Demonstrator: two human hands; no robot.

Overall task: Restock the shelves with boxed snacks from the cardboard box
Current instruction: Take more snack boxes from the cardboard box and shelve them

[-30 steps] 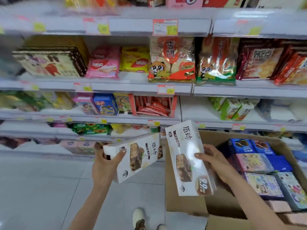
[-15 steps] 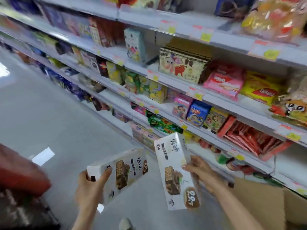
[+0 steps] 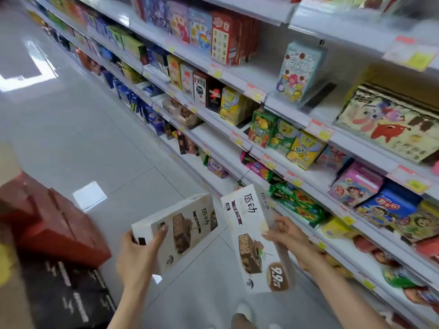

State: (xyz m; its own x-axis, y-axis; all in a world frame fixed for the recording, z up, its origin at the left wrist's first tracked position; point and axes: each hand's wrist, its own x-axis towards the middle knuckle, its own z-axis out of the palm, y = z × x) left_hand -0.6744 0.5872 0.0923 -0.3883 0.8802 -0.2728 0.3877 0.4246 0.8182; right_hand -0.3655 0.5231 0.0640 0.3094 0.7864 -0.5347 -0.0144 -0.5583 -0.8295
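I'm watching the left hand (image 3: 135, 252) clamping the near end of one white snack box (image 3: 183, 231), its thumb (image 3: 162, 231) lying across the printed face and the other fingers hidden underneath. The right hand (image 3: 293, 241) is pinching the long edge of a second snack box (image 3: 255, 241), fingertips (image 3: 281, 220) curling onto its side. Both boxes are hanging in the air just ahead of the fingers, their far corners nearly touching, and the cardboard box is lying out of view. I'm judging the right-hand hold the weaker one: it is gripping one edge only, so the box could be twisting loose as it swings toward a shelf. Reaching in with both hands full, I could also be nudging the green packets (image 3: 297, 205) just beyond the right fingers off their row. Further right, the shelves (image 3: 251, 74) are running away in tiers, crowded with upright boxes and bags. Left of the left hand, red cartons (image 3: 47, 224) are sitting on a black carton (image 3: 71, 295). Below everything, the pale tiled floor (image 3: 95, 150) is shining with reflected light.
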